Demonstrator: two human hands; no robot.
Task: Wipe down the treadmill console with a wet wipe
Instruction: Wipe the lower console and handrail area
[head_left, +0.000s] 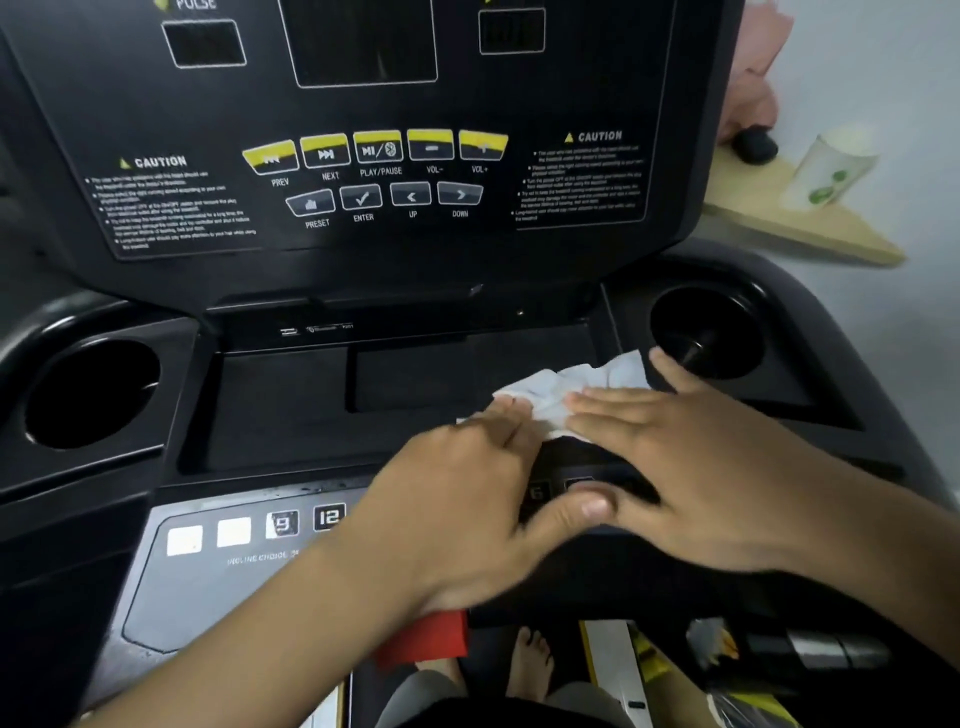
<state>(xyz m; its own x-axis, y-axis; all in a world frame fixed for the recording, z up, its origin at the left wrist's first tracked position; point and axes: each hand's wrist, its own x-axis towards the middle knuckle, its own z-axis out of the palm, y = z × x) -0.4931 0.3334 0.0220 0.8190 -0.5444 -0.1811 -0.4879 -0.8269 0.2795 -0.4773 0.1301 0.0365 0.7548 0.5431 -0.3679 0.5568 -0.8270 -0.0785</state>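
Observation:
The black treadmill console fills the view, with yellow media buttons and a shallow centre tray below them. A crumpled white wet wipe lies at the tray's right end. My right hand lies flat with straight fingers pressing on the wipe. My left hand is beside it, fingertips touching the wipe's left edge and thumb stretched out over the lower button panel.
Round cup holders sit at the left and right of the tray. A wooden shelf beyond the console holds a white cup and a black object. A red tab hangs below my left wrist. Bare feet show underneath.

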